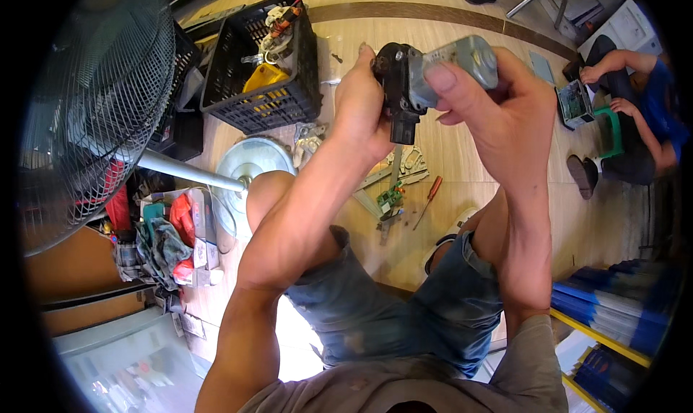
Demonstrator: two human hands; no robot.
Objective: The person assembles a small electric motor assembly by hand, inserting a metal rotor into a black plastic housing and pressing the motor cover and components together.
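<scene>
Up in front of me I hold a small electric motor (465, 56), a grey metal can joined to a black plastic housing (397, 81) with a connector-like block pointing down. My left hand (355, 110) closes around the black housing from its left side, most of the fingers hidden behind it. My right hand (509, 113) grips the metal can, thumb on its near side. Below on the floor lie a metal bracket (411, 160), a green circuit board (390, 199) and a red-handled screwdriver (434, 188).
A black plastic crate (260, 110) of parts stands at the far left. Nearer left are a standing fan (94, 117) with a round base (263, 153) and a box of cloths (206, 225). At right, another person (660, 110) handles an open metal case (575, 104); blue packages (613, 305) fill racks.
</scene>
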